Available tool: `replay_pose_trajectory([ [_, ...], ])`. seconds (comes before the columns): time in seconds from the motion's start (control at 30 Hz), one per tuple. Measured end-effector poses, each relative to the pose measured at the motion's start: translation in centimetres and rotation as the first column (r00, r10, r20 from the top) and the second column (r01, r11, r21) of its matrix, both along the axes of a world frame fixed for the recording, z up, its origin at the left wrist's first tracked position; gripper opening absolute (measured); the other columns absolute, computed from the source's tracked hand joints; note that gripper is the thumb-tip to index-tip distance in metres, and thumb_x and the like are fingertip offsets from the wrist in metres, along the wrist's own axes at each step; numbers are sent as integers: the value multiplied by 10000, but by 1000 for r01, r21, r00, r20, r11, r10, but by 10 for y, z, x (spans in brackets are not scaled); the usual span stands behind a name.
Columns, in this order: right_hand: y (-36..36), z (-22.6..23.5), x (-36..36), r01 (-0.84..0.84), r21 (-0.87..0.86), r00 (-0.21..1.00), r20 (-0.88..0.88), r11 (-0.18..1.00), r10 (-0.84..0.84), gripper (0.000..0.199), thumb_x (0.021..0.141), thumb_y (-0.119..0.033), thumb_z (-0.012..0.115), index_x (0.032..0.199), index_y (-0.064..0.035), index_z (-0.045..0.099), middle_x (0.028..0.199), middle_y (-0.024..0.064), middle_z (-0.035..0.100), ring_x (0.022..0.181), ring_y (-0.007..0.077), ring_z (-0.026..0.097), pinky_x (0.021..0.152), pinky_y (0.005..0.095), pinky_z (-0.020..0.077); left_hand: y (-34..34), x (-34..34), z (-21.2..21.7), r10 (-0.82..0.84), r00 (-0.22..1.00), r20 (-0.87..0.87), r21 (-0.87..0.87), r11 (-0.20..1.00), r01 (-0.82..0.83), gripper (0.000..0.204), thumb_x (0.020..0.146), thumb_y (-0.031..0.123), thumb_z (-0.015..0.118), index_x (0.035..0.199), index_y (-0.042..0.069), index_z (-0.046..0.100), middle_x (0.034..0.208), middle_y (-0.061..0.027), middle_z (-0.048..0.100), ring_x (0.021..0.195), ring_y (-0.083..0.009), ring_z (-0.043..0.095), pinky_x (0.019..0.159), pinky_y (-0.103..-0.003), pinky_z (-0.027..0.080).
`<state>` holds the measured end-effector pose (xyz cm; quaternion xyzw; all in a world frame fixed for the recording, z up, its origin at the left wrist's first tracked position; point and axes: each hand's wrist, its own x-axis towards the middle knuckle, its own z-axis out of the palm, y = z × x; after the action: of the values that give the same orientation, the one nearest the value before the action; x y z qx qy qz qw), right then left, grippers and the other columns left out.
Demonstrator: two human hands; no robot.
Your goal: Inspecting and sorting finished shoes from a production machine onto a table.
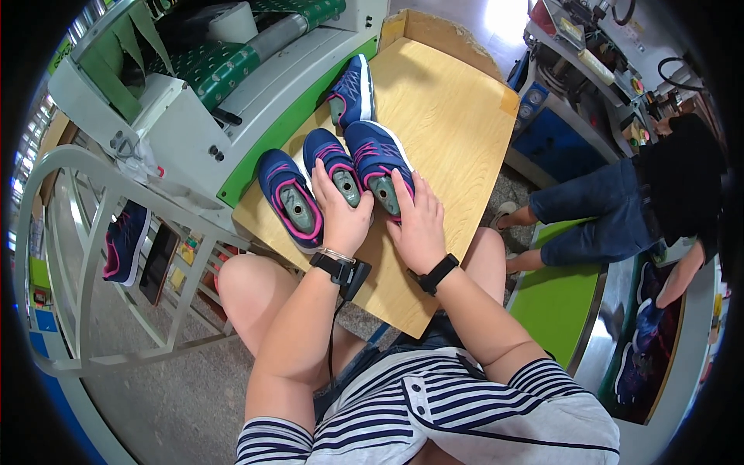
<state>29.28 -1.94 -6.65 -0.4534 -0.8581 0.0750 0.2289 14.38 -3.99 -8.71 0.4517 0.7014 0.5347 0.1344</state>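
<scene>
On a wood-grain table in front of me, three navy sneakers with pink collars and white soles lie side by side, toes pointing away. Each has a grey-green shoe last inside. My left hand (341, 217) is wrapped round the heel of the middle sneaker (319, 144), its fingers along the side. Closed on the heel of the right sneaker (367, 142) is my right hand (421, 223), with its thumb by the last. Left of both hands rests the left sneaker (273, 169), untouched. A fourth sneaker (357, 87) lies on its side beyond them.
A machine with a green conveyor belt (225, 77) borders the wood-grain table (442, 132) at left. One sneaker (126, 242) sits on a metal rack (74, 155). At right, a co-worker (620, 194) stands by a green bench (554, 294), reaching toward more shoes (645, 329).
</scene>
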Motion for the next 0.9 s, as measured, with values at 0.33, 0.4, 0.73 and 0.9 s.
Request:
replay_pose_trajectory([
  [0.33,1,0,-1,0,12,1000,5,1000,0,886,801,-145,731,1550,-165,258,1488,258,329,1355,423,362,1094,516,308,1,-1,-1,-17,1000,21,10,1000,16,971,806,152,686,1519,-33,54,1530,-347,114,1453,-470,135,1195,-477,161],
  [0.4,1,0,-1,-1,11,1000,6,1000,1,883,802,-146,731,1549,-164,260,1488,258,330,1354,423,362,1093,516,308,0,-1,0,-1,1000,8,-2,1000,1,967,813,143,697,1519,-37,61,1529,-317,140,1447,-439,165,1193,-455,178],
  [0.73,26,-5,25,-100,-273,919,-394,957,-16,744,828,-158,710,1482,-50,372,1389,265,461,1297,397,451,1075,452,364,3,-1,2,-46,999,-17,-11,999,46,1002,838,199,732,1524,-36,41,1520,-299,168,1437,-418,199,1189,-442,191],
  [0.9,8,-13,61,-234,-386,858,-513,892,3,689,847,-205,693,1425,42,412,1291,289,549,1230,406,514,1059,414,399,-21,18,26,-11,907,-422,46,998,33,930,795,264,803,1508,2,266,1577,-200,219,1469,-394,168,1192,-481,179],
])
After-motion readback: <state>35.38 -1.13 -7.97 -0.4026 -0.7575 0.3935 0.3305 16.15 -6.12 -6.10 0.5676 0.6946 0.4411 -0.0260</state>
